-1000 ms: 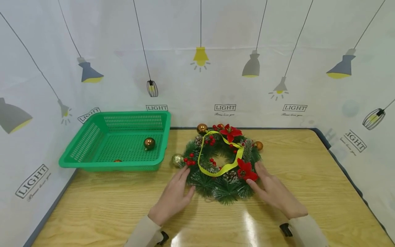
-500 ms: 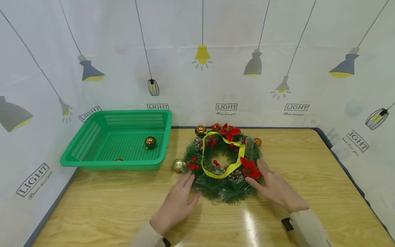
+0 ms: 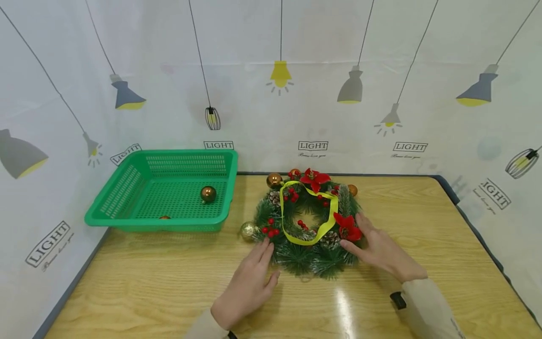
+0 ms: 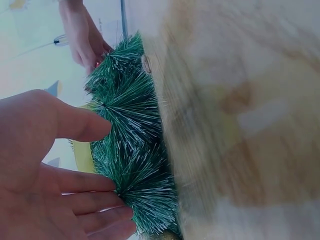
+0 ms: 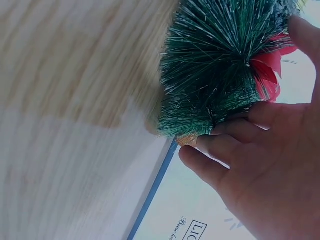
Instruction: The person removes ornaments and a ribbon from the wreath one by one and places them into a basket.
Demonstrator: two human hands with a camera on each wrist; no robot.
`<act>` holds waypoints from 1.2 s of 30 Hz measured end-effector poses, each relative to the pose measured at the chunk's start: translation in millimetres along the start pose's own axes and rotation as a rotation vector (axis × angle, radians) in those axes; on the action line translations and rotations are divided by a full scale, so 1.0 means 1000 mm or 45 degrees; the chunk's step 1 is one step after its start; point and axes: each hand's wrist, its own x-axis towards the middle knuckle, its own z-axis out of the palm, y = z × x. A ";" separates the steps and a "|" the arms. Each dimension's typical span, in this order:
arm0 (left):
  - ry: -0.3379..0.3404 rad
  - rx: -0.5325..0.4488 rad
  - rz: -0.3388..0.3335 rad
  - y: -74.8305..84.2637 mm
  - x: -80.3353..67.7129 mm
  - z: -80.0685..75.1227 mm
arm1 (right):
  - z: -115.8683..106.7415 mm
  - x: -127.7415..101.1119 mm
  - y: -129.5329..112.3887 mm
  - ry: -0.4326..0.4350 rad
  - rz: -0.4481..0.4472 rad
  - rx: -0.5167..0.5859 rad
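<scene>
Head view: A wreath [image 3: 308,225] is laid flat on the bench [image 3: 169,282], its ring face turned upward; being round, no long axis can be told. It sits toward the far middle of the bench, just right of a green basket [image 3: 127,197]. The left hand [image 3: 250,285] is placed at the wreath's near-left edge, fingers straight and relaxed, fingertips against the needles, nothing gripped. The right hand [image 3: 381,252] is placed at the near-right edge, fingers extended against the branches beside a red flower [image 3: 348,227], grip likewise loose. The bench is of pale wood grain with a glossy sheen and a dark edge. It is enclosed by a white backdrop [image 3: 381,47] printed with hanging lamps and the word LIGHT. A bronze bauble [image 3: 208,193] is seen inside the basket. The wreath is made of frosted green pine needles, red berries, pine cones, gold and bronze balls, and a yellow ribbon [image 3: 311,238] looped round its inner ring.

Left wrist view: The left hand [image 4: 50,170] is seen open, thumb and fingers spread, fingertips at the needle tufts [image 4: 132,150].

Right wrist view: The right hand [image 5: 260,170] is seen with fingers lightly bent under the needles, thumb near the red petals [image 5: 270,75]; nothing is clasped.
</scene>
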 end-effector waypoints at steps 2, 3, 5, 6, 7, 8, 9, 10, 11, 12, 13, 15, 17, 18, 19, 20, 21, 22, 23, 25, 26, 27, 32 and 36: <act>0.003 0.006 0.007 0.001 0.000 0.001 | -0.001 0.001 0.001 -0.010 0.003 0.013; 0.005 0.007 0.012 0.002 -0.001 0.002 | -0.002 0.001 0.001 -0.011 0.006 0.015; 0.006 0.008 0.027 0.003 -0.001 0.003 | -0.003 0.003 0.003 -0.012 0.007 0.017; 0.005 0.009 0.037 0.004 -0.001 0.004 | -0.004 0.003 0.005 -0.014 0.007 0.011; 0.005 0.009 0.047 0.005 -0.002 0.004 | -0.004 0.004 0.006 -0.012 0.002 0.005; 0.001 0.009 0.052 0.006 -0.002 0.004 | -0.005 0.004 0.008 -0.012 -0.002 0.000; -0.002 0.009 0.059 0.007 -0.002 0.004 | -0.005 0.005 0.009 -0.010 -0.005 -0.007; -0.008 0.008 0.062 0.008 -0.002 0.004 | -0.006 0.006 0.011 -0.010 -0.005 -0.009; -0.012 0.006 0.067 0.009 -0.003 0.004 | -0.007 0.006 0.013 -0.011 -0.004 -0.008; -0.013 0.005 0.073 0.010 -0.003 0.004 | -0.007 0.007 0.015 -0.008 -0.008 -0.014; -0.016 0.004 0.076 0.011 -0.003 0.005 | -0.008 0.007 0.017 -0.006 -0.011 -0.014; -0.015 0.002 0.086 0.013 -0.003 0.006 | -0.009 0.008 0.021 -0.003 -0.013 -0.016; -0.017 0.003 0.091 0.015 -0.003 0.007 | -0.010 0.008 0.024 -0.005 -0.024 -0.016; -0.020 0.007 0.091 0.015 -0.003 0.007 | -0.011 0.008 0.025 -0.003 -0.032 -0.020; -0.029 0.007 0.087 0.015 -0.003 0.007 | -0.011 0.009 0.026 0.000 -0.038 -0.025; -0.039 0.006 0.086 0.015 -0.003 0.007 | -0.011 0.008 0.027 0.004 -0.042 -0.029; -0.053 0.000 0.082 0.016 -0.003 0.007 | -0.011 0.008 0.028 0.009 -0.045 -0.031; -0.066 -0.011 0.077 0.015 -0.003 0.006 | -0.011 0.008 0.028 0.012 -0.047 -0.031; -0.078 -0.026 0.071 0.015 -0.003 0.005 | -0.011 0.008 0.028 0.013 -0.048 -0.024; -0.081 -0.067 0.063 0.013 -0.002 -0.001 | -0.011 0.007 0.027 0.015 -0.048 0.003; -0.073 -0.087 0.062 0.012 -0.001 -0.004 | -0.011 0.006 0.026 0.018 -0.050 0.010; -0.060 -0.111 0.058 0.010 0.001 -0.008 | -0.011 0.005 0.025 0.022 -0.051 0.018; 0.008 -0.186 -0.016 0.000 0.011 -0.028 | -0.015 -0.001 0.018 0.037 -0.038 0.056; -0.006 -0.253 -0.115 -0.012 0.021 -0.035 | -0.020 -0.010 0.009 0.045 -0.017 0.123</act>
